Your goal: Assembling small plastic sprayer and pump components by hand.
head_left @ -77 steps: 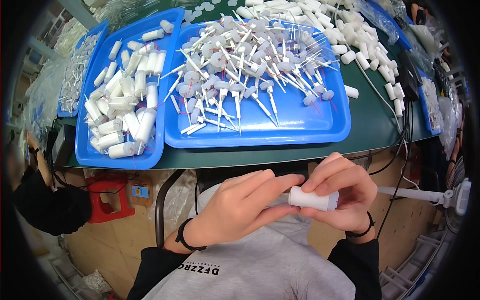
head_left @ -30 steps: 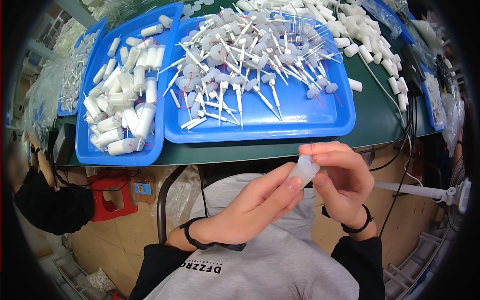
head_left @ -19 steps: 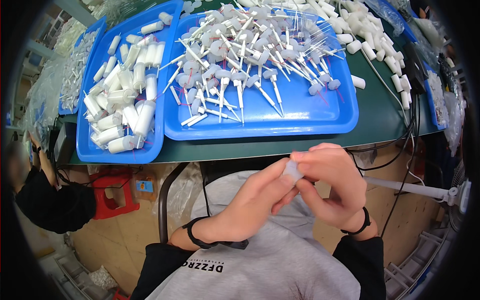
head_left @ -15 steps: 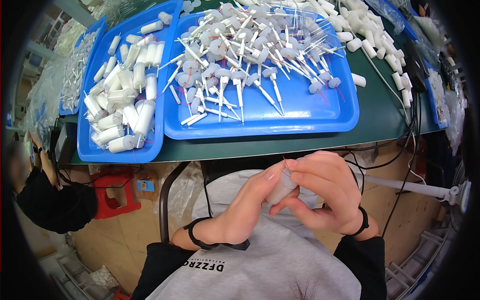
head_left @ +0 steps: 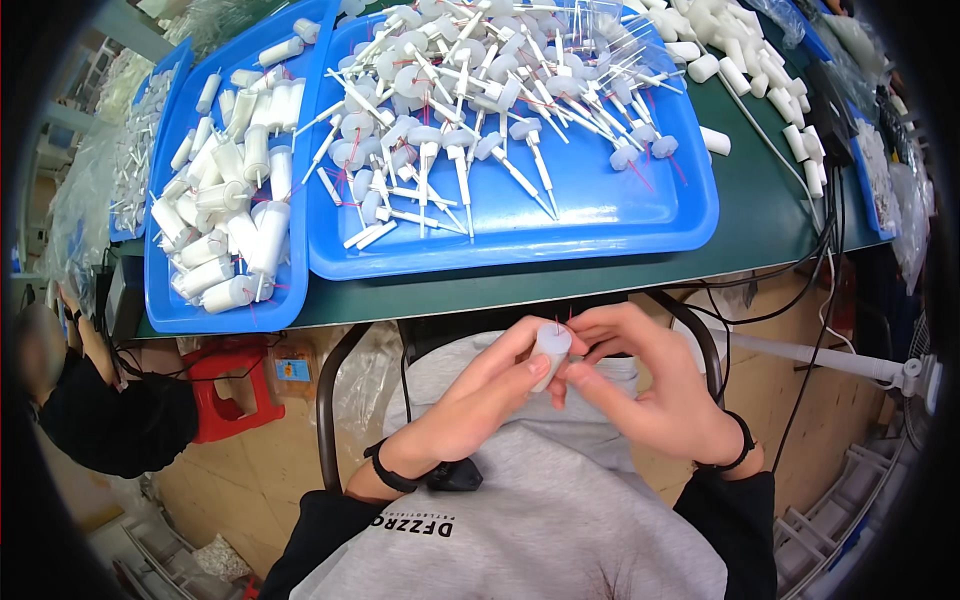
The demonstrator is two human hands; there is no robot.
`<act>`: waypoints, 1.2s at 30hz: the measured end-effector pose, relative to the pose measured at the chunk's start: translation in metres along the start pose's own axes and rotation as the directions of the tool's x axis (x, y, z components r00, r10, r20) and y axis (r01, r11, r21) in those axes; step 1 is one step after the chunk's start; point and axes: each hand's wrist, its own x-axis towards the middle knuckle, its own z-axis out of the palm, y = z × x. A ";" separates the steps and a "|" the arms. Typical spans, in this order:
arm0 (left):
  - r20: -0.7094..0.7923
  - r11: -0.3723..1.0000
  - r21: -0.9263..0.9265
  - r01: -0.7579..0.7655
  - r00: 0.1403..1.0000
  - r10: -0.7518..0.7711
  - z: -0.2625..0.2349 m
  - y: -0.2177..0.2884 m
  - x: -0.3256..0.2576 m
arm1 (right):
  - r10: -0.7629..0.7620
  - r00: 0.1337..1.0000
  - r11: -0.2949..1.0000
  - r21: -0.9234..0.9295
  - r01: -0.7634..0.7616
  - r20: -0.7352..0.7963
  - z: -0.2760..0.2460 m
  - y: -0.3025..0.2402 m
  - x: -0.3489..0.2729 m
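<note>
I'm getting a bright, evenly lit view, with pale glare on the wide, shallow blue plastic tray (head_left: 610, 225) atop the dark green desk (head_left: 755, 205). Toward the black, rounded rim, straight edges bend and detail softens.

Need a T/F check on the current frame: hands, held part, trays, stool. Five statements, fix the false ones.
1. The left hand holds a white cylinder. True.
2. The right hand is inside a tray. False: it is beside the held cylinder.
3. Red wire shows at the cylinder's upper end. True.
4. The wide tray is blue. True.
5. The plastic stool is green. False: it is red.
</note>
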 end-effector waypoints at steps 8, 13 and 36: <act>0.152 0.993 -0.086 0.077 0.986 -0.063 -0.017 -0.009 -0.002 | 0.220 0.896 0.972 -0.009 -0.234 0.386 0.006 0.001 0.002; 0.095 0.985 -0.152 0.086 0.993 -0.073 -0.011 -0.014 -0.002 | 0.304 0.850 0.928 0.067 -0.366 0.431 0.009 -0.003 0.009; -0.326 0.988 -0.143 -0.055 0.945 0.005 0.030 -0.009 0.013 | 0.495 0.847 0.620 0.604 -0.501 0.194 0.039 0.006 0.016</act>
